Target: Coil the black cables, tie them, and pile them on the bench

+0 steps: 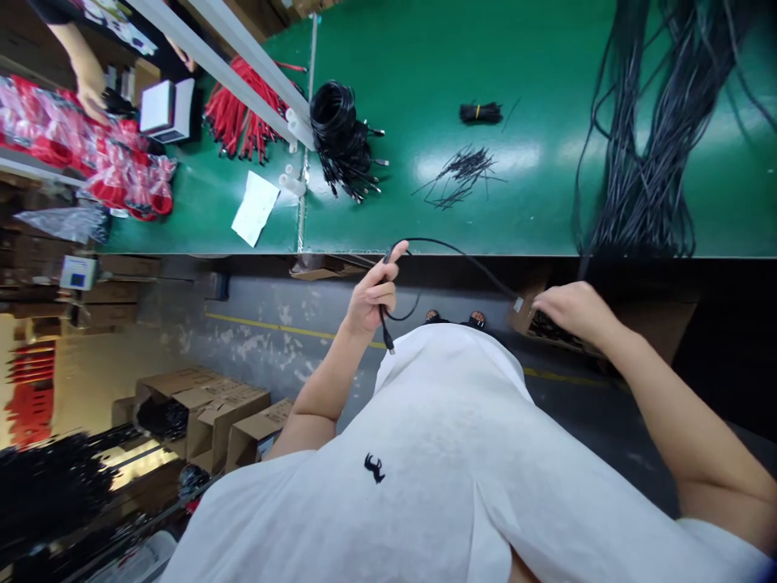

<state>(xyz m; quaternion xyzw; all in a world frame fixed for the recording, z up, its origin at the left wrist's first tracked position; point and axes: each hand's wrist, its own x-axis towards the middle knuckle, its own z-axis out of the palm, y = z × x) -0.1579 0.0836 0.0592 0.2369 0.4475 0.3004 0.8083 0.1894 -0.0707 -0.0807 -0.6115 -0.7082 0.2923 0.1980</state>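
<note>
In front of my waist, my left hand is closed round a black USB cable, with the index finger pointing up. One cable plug hangs down below the fingers, and a small loop droops beside it. From there the cable arcs to the right towards my right hand, whose fingers are pinched together at its other part. Just beyond my left hand, a loose pile of short black ties lies on the green table. Behind it is a banded bundle of black ties.
A large heap of black cables lies at the right of the table. Coiled black cables, red cables and a white paper are to the left. Another person's hand is by bagged red items. Cardboard boxes stand behind.
</note>
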